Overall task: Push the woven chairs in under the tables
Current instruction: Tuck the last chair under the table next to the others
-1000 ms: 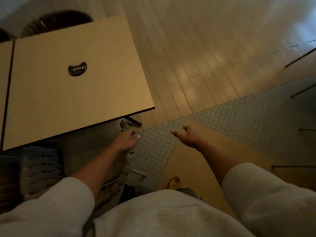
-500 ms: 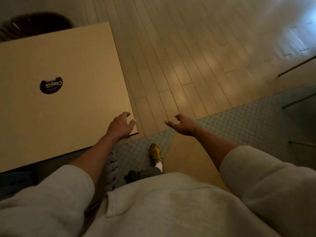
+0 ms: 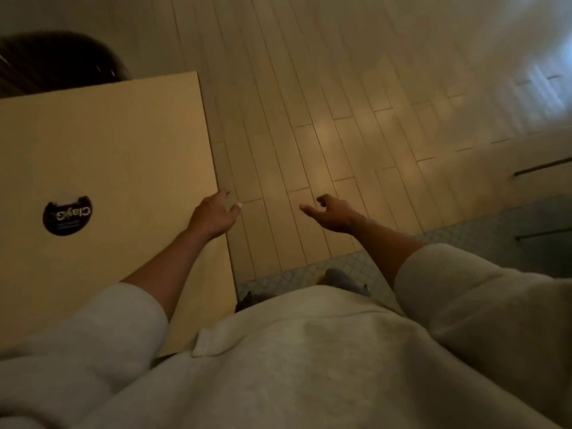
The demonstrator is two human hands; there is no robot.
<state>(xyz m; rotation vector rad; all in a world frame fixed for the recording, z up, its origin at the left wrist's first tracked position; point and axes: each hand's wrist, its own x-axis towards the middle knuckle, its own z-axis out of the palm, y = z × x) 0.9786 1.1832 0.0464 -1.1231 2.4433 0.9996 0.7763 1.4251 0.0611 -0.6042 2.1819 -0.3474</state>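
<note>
Dark woven chair half-hidden behind table, blurred.

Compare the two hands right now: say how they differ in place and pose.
The left hand is over the table at its right edge, back up, fingers spread; the right hand hangs over the plank floor, apart from the table. The left hand's fingers reach forward, while the right hand's curl loosely, with one pointing left. Both are empty, on bare forearms below pushed-up pale sleeves.
</note>
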